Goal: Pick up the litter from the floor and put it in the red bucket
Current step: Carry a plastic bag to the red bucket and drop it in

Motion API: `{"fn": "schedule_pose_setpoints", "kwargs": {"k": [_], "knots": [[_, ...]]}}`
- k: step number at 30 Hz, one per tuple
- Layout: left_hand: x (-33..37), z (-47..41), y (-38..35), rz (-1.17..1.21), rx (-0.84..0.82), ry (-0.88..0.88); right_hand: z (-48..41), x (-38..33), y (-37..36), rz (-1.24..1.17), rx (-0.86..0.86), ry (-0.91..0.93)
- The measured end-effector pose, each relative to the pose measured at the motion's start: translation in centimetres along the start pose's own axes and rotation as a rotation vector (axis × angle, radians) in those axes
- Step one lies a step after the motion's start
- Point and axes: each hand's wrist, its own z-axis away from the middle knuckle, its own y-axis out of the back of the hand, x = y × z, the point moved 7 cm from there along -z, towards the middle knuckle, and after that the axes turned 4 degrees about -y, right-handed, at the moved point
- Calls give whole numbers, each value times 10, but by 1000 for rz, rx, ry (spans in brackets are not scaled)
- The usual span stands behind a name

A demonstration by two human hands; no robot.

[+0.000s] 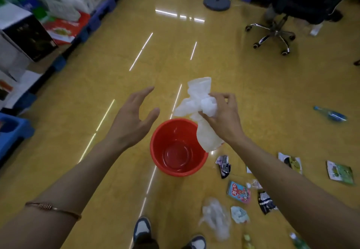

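Observation:
The red bucket (178,147) stands on the yellow floor in front of my feet, with nothing visible inside. My right hand (224,116) grips a crumpled white tissue wad (196,106) above the bucket's right rim. My left hand (134,116) hovers to the left of the bucket with fingers spread and holds nothing. Litter lies on the floor at the right: a pink packet (239,192), dark wrappers (224,166), a clear plastic bag (215,217), a green packet (340,172) and a blue bottle (331,114).
Stacked boxes (25,40) on blue pallets line the left side. An office chair (274,34) and a round stand base (216,2) are at the far right. My shoes (142,229) are just behind the bucket.

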Motion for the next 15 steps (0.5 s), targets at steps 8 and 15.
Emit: {"fn": "schedule_pose_setpoints", "kwargs": {"k": [8, 15], "knots": [[-111, 21, -88, -10, -49, 73, 4, 92, -122, -55, -118, -88], [-178, 32, -157, -18, -109, 107, 13, 149, -221, -51, -208, -105]]}}
